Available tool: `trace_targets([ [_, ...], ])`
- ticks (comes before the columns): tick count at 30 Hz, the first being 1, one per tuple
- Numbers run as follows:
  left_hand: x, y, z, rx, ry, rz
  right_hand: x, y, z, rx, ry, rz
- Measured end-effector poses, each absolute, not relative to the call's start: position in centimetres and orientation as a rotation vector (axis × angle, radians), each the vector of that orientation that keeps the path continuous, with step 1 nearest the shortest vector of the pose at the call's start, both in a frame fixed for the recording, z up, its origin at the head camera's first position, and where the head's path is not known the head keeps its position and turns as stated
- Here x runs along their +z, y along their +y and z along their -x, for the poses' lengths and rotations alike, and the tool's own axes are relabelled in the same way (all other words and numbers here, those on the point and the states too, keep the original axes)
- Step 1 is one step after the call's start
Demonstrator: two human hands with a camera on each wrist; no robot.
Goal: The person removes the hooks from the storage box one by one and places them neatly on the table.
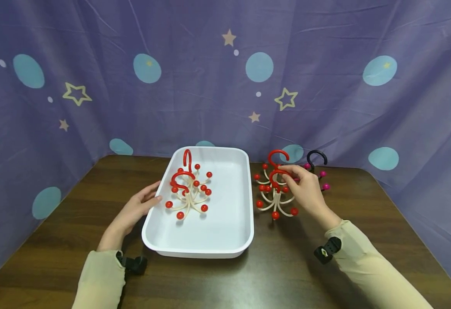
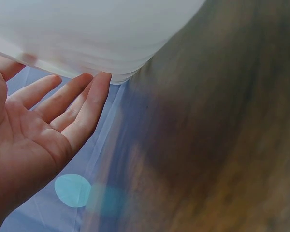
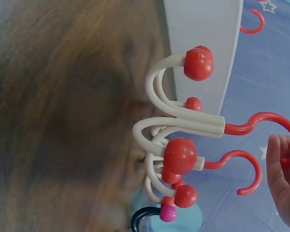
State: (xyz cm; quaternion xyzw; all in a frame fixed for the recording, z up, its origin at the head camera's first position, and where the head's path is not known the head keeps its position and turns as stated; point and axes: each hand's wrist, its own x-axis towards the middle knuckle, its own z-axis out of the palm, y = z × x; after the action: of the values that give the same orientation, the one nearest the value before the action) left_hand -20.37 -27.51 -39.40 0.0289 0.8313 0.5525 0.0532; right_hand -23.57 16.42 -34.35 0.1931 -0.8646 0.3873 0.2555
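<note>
My right hand (image 1: 303,189) pinches the curved red hook of a cream hanger with several red-ball-tipped arms (image 3: 203,124). This hanger is upright, just right of the white tray (image 1: 225,240). Behind it stands a second red-hooked hanger (image 3: 199,163), which it partly hides in the head view. Farther right is a black hook (image 1: 317,153) with magenta balls, partly covered by my right hand. At the tray's left side, my left hand (image 1: 136,208) touches the rim and outer wall with fairly straight fingers. Inside the tray, two red-hooked hangers (image 1: 188,201) overlap in the head view.
The brown wooden table (image 1: 194,283) carries everything. A purple curtain (image 1: 210,116) with stars and blue spots hangs behind and along both sides. Black straps with small devices (image 1: 327,250) sit on both wrists.
</note>
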Motion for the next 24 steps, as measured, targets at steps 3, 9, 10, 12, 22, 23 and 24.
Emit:
trace_targets([
  [3, -39.4, -27.4, 20.4, 1.676, 2.528, -0.083, -34.8, 16.5, 23.7, 1.048, -2.338, -0.505],
  [9, -39.3, -27.4, 20.4, 1.682, 2.524, -0.081, -35.4, 16.8, 23.8, 1.101, -2.332, -0.469],
  [10, -39.3, -27.4, 20.4, 1.682, 2.524, -0.081, -35.4, 16.8, 23.8, 1.109, -2.333, -0.464],
  [12, -39.2, -27.4, 20.4, 1.681, 2.523, -0.083, -35.5, 16.8, 23.8, 1.114, -2.336, -0.462],
  [22, -39.3, -27.5, 20.4, 1.684, 2.518, -0.084, -34.9, 15.9, 23.6, 1.038, -2.347, -0.502],
  [23, -39.4, -27.5, 20.4, 1.686, 2.515, -0.086, -34.7, 15.7, 23.7, 1.034, -2.347, -0.512],
  [24, -39.4, -27.5, 20.4, 1.689, 2.512, -0.086, -34.5, 15.5, 23.7, 1.032, -2.348, -0.525],
])
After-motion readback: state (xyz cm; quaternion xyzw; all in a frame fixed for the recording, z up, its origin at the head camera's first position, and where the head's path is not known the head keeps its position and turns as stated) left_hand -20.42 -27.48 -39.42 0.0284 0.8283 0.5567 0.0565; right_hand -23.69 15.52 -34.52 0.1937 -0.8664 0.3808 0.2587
